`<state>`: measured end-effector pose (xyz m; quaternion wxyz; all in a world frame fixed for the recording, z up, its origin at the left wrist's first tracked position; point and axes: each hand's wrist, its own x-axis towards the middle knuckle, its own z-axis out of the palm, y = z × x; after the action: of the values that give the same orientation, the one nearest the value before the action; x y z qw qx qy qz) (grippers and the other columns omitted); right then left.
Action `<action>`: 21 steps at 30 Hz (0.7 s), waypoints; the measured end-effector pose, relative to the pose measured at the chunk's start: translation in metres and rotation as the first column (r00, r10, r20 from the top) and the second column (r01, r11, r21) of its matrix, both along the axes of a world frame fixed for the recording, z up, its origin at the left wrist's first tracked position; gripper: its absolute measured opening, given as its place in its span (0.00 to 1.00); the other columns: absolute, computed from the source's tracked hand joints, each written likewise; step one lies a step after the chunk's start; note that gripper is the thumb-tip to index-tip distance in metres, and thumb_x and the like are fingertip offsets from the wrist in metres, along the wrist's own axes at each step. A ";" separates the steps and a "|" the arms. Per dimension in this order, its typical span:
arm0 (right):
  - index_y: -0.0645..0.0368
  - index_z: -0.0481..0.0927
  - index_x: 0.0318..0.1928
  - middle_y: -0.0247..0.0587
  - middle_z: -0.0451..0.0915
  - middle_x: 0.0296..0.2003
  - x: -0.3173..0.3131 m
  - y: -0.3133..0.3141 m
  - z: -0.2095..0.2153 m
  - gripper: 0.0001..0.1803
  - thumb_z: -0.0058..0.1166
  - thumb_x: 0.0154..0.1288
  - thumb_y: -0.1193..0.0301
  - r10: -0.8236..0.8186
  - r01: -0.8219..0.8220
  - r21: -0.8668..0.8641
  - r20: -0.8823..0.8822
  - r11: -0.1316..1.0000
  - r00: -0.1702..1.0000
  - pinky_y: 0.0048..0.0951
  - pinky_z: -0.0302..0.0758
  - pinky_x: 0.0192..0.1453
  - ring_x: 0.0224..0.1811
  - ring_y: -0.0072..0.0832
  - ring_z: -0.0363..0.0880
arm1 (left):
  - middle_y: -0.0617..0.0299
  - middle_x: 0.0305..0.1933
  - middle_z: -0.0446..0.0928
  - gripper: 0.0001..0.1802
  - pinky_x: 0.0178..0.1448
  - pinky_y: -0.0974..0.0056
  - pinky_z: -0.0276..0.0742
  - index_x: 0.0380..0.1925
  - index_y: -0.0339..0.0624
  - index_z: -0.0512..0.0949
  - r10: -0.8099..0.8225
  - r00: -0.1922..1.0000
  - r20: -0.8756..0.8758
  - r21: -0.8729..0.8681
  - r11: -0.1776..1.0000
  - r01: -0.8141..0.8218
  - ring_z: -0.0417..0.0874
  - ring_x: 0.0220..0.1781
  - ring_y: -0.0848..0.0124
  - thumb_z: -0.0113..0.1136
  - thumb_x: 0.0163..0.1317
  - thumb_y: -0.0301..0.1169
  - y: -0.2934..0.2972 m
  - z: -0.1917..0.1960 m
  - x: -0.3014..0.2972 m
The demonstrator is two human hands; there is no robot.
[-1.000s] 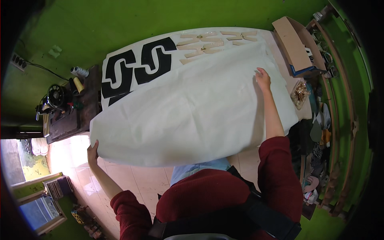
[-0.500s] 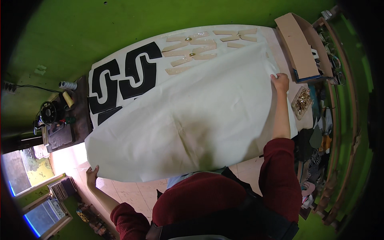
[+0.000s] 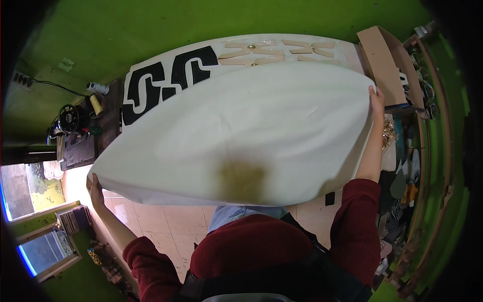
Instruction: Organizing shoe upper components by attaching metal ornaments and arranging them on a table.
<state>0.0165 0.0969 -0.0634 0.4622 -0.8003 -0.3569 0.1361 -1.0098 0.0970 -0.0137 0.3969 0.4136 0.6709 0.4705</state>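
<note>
— What's changed with the sheet?

— The white fabric sheet (image 3: 241, 136) has billowed up off the table (image 3: 352, 55); a moment ago it lay flatter. I grip it at both ends.

— Your hands?

— My left hand (image 3: 94, 190) pinches the left corner, now lower. My right hand (image 3: 376, 98) clamps the far right edge, beside the cardboard box (image 3: 385, 63).

cream fabric sheet (image 3: 241, 126), black cut-out shapes (image 3: 166, 80), green wall (image 3: 201, 20)
</note>
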 end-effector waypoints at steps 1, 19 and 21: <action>0.69 0.75 0.45 0.41 0.79 0.38 0.004 0.002 0.011 0.21 0.54 0.61 0.62 -0.033 0.041 0.054 -0.136 0.998 0.990 0.24 0.69 0.45 0.39 0.23 0.74 | 0.57 0.52 0.71 0.25 0.59 0.63 0.64 0.54 0.35 0.64 -0.019 1.000 0.006 0.041 0.999 0.018 0.70 0.55 0.67 0.53 0.63 0.39 0.008 0.003 -0.004; 0.69 0.67 0.56 0.45 0.73 0.51 0.096 0.113 0.071 0.29 0.56 0.60 0.63 -0.308 0.324 0.215 -0.108 0.921 0.945 0.26 0.67 0.55 0.52 0.30 0.72 | 0.57 0.42 0.77 0.23 0.45 0.68 0.72 0.48 0.34 0.72 0.128 0.957 -0.261 0.119 0.988 -0.099 0.76 0.41 0.71 0.55 0.61 0.42 0.272 0.062 0.125; 0.68 0.67 0.56 0.47 0.72 0.52 0.086 0.133 0.047 0.29 0.55 0.60 0.61 -0.290 0.295 0.194 -0.054 0.936 0.956 0.28 0.66 0.57 0.53 0.33 0.71 | 0.58 0.43 0.76 0.22 0.46 0.67 0.72 0.48 0.32 0.72 0.137 0.957 -0.258 0.135 0.985 -0.104 0.76 0.41 0.71 0.57 0.60 0.38 0.290 0.028 0.123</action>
<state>0.1027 0.2301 -0.0165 0.5595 -0.7923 -0.2404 0.0391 -0.8864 0.3872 0.0139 0.2482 0.4544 0.7125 0.4736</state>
